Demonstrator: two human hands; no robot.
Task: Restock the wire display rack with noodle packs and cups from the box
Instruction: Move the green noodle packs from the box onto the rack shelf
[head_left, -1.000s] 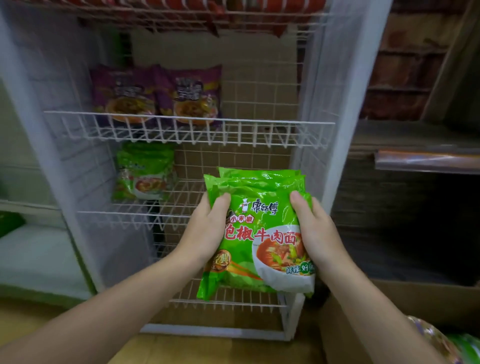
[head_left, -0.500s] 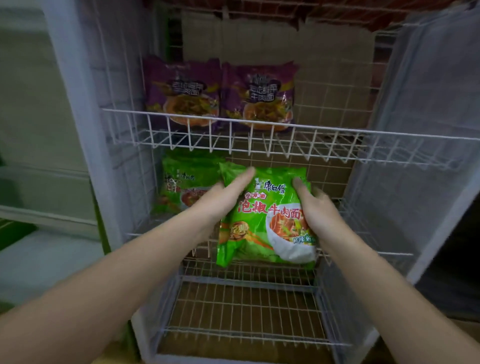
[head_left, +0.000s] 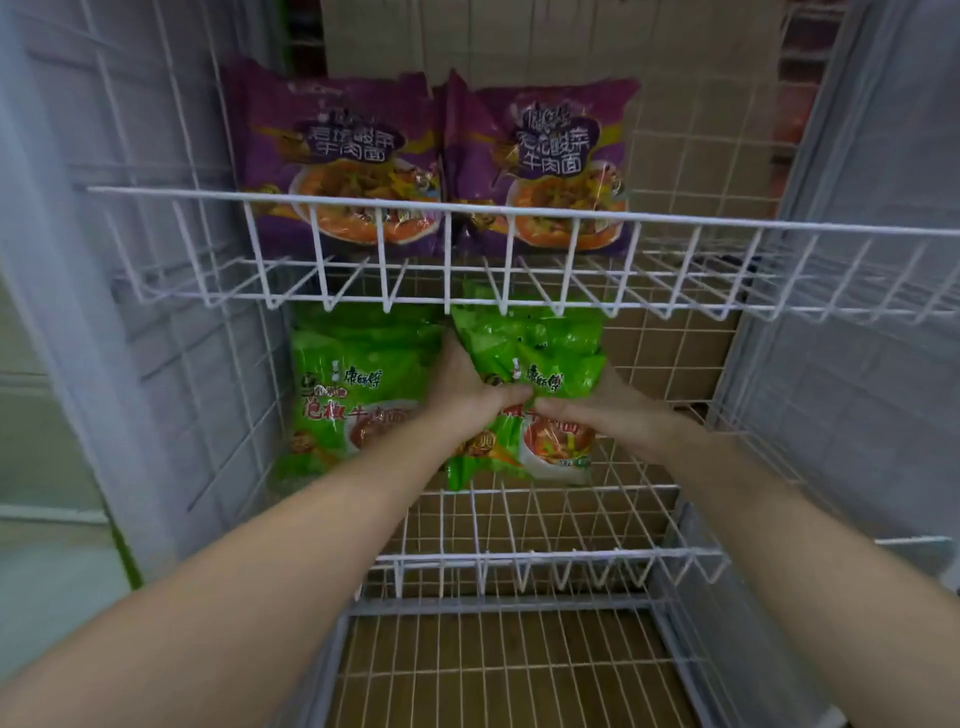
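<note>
Since the earlier frames, the green plastic noodle packs (head_left: 524, 364) have gone from in front of the white wire display rack (head_left: 467, 213) to deep on its middle shelf, standing just beside one green pack already there (head_left: 353, 384). The left hand (head_left: 462, 387) and right hand (head_left: 597, 410) now meet at the bundle's front, both closed on it; at least two packs show in the grip. Above, two purple noodle packs (head_left: 337, 156) stand side by side. The bottom shelf holds nothing visible.
</note>
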